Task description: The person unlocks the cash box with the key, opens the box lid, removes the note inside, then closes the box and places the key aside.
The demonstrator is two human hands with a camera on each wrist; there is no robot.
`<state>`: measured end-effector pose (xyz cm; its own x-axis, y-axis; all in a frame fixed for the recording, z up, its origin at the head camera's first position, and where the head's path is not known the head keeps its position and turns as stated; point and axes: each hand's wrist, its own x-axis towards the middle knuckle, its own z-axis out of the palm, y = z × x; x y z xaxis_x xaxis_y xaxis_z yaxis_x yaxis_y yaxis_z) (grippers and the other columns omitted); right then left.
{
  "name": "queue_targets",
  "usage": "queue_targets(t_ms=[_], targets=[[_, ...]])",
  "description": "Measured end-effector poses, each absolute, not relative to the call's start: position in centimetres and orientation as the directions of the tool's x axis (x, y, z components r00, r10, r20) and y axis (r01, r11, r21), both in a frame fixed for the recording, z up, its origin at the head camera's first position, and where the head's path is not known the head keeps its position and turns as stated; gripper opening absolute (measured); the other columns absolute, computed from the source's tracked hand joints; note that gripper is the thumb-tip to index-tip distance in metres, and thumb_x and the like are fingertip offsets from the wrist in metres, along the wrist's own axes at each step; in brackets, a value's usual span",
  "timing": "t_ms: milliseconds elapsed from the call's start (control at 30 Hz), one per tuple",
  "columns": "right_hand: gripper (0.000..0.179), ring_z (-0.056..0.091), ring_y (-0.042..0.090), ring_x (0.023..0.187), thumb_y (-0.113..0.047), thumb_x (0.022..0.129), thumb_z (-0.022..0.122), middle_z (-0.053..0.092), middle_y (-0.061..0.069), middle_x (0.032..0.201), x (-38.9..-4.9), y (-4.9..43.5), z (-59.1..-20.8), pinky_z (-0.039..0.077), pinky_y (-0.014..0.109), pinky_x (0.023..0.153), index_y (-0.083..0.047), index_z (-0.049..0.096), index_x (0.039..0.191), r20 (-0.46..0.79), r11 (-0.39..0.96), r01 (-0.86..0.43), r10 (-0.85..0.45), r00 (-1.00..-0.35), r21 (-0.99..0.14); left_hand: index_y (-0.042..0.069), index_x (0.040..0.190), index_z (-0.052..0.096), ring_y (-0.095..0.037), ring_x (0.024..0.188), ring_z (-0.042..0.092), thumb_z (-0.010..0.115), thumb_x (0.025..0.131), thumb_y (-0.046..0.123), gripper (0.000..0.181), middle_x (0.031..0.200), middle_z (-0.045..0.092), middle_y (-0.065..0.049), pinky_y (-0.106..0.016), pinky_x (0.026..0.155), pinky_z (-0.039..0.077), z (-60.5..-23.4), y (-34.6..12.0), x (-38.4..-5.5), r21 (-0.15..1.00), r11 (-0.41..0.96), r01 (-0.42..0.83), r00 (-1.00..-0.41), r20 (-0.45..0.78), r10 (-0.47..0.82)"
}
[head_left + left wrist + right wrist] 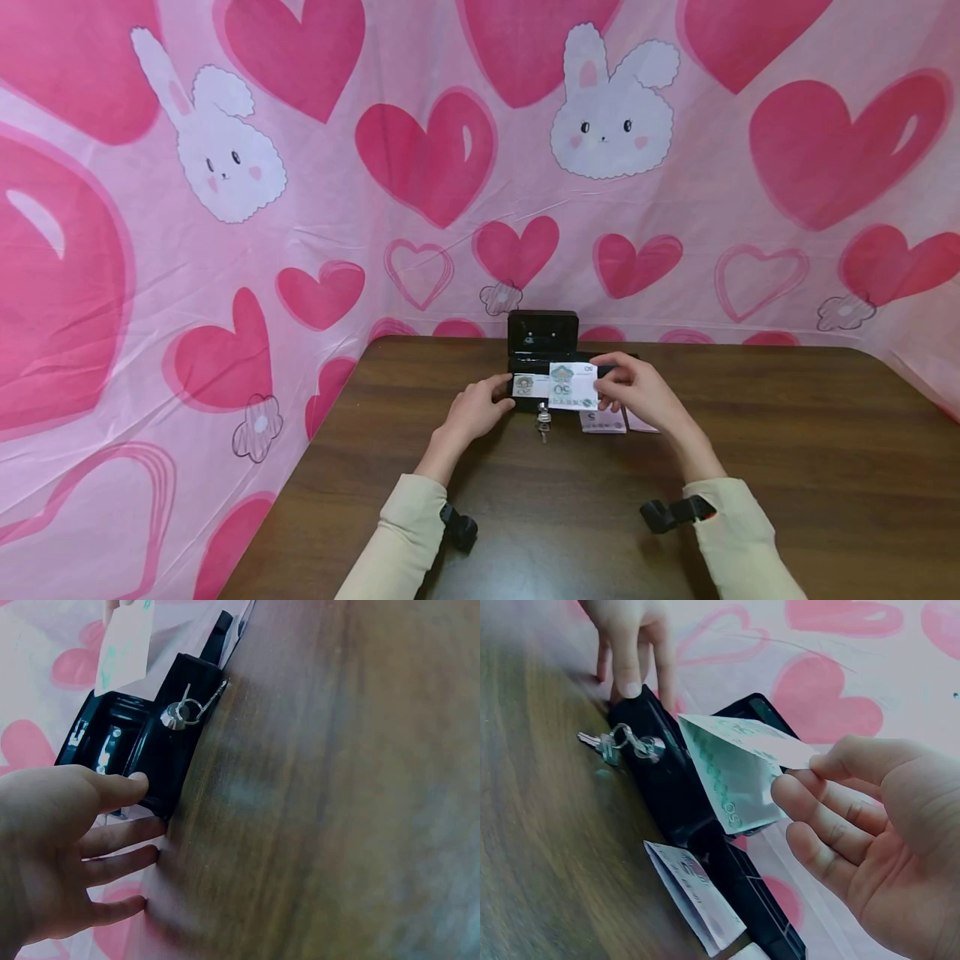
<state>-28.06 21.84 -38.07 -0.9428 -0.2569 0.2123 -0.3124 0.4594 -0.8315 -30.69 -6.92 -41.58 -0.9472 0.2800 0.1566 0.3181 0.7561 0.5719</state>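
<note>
A black cash box [543, 332] stands at the back of the table with its lid up. My right hand [637, 390] pinches a folded green-and-white banknote [573, 387] marked 50 between thumb and finger, over the box. Another banknote [529, 385], marked 20, shows to its left within the box's outline. At the box's left front corner is my left hand [477, 408], its thumb [124, 789] on the box and its other fingers extended beside it. A ring of keys [613, 742] hangs from the lock on the front.
Folded pinkish banknotes [603, 421] lie in front of the box on the right. Beside the box is a black compartment tray [759, 900], partly behind my right hand in the head view. A pink heart-print cloth [420, 267] hangs behind the wooden table [555, 517].
</note>
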Motion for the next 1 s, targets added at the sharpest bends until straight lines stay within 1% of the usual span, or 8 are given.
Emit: queue_targets(t_ms=[133, 233, 400, 600, 833, 1000], targets=[[0.042, 0.07, 0.021, 0.07, -0.015, 0.095, 0.066, 0.071, 0.018, 0.085, -28.1, 22.5, -38.0, 0.058, 0.033, 0.065, 0.0, 0.055, 0.132, 0.206, 0.42, -0.31, -0.275, -0.939, -0.853, 0.018, 0.142, 0.056, -0.031, 0.114, 0.065, 0.065, 0.096, 0.028, 0.049, 0.121, 0.071, -0.01, -0.052, 0.097, 0.047, -41.5, -6.9, -30.6, 0.576, 0.754, 0.316, -0.948, 0.152, 0.281], [0.042, 0.072, 0.021, 0.07, -0.015, 0.094, 0.067, 0.072, 0.02, 0.087, -28.0, 22.9, -37.9, 0.059, 0.036, 0.066, 0.0, 0.055, 0.131, 0.199, 0.396, -0.304, -0.283, -0.938, -0.866, 0.018, 0.142, 0.056, -0.03, 0.114, 0.065, 0.065, 0.096, 0.028, 0.049, 0.121, 0.071, -0.011, -0.052, 0.097, 0.047, -41.5, -7.0, -30.6, 0.578, 0.752, 0.316, -0.948, 0.153, 0.28], [0.042, 0.072, 0.026, 0.071, -0.016, 0.094, 0.068, 0.073, 0.021, 0.088, -27.7, 23.4, -37.7, 0.06, 0.036, 0.068, 0.0, 0.057, 0.131, 0.196, 0.381, -0.302, -0.293, -0.936, -0.874, 0.018, 0.142, 0.056, -0.029, 0.114, 0.065, 0.065, 0.096, 0.028, 0.048, 0.121, 0.071, -0.011, -0.051, 0.097, 0.048, -41.7, -7.0, -30.6, 0.578, 0.751, 0.318, -0.947, 0.16, 0.278], [0.041, 0.072, 0.031, 0.071, -0.014, 0.093, 0.068, 0.073, 0.021, 0.086, -27.5, 24.0, -37.6, 0.06, 0.035, 0.066, 0.003, 0.057, 0.129, 0.194, 0.364, -0.31, -0.32, -0.927, -0.878, 0.018, 0.141, 0.057, -0.029, 0.113, 0.066, 0.066, 0.095, 0.029, 0.048, 0.119, 0.072, -0.01, -0.051, 0.096, 0.048, -41.7, -7.0, -30.7, 0.573, 0.754, 0.32, -0.947, 0.164, 0.278], [0.039, 0.071, 0.03, 0.07, -0.015, 0.092, 0.07, 0.074, 0.015, 0.082, -27.4, 24.9, -37.8, 0.06, 0.039, 0.066, 0.0, 0.058, 0.127, 0.184, 0.387, -0.311, -0.332, -0.925, -0.868, 0.018, 0.142, 0.056, -0.029, 0.115, 0.065, 0.065, 0.096, 0.029, 0.048, 0.122, 0.071, -0.011, -0.051, 0.097, 0.048, -41.7, -6.9, -30.7, 0.572, 0.756, 0.32, -0.947, 0.158, 0.281], [0.043, 0.069, 0.04, 0.072, -0.014, 0.092, 0.07, 0.074, 0.018, 0.084, -27.4, 25.4, -37.9, 0.06, 0.04, 0.066, 0.0, 0.055, 0.13, 0.149, 0.38, -0.289, -0.357, -0.922, -0.878, 0.018, 0.142, 0.056, -0.029, 0.115, 0.065, 0.065, 0.096, 0.029, 0.048, 0.122, 0.07, -0.011, -0.052, 0.097, 0.047, -41.6, -6.9, -30.8, 0.576, 0.754, 0.316, -0.948, 0.154, 0.28]])
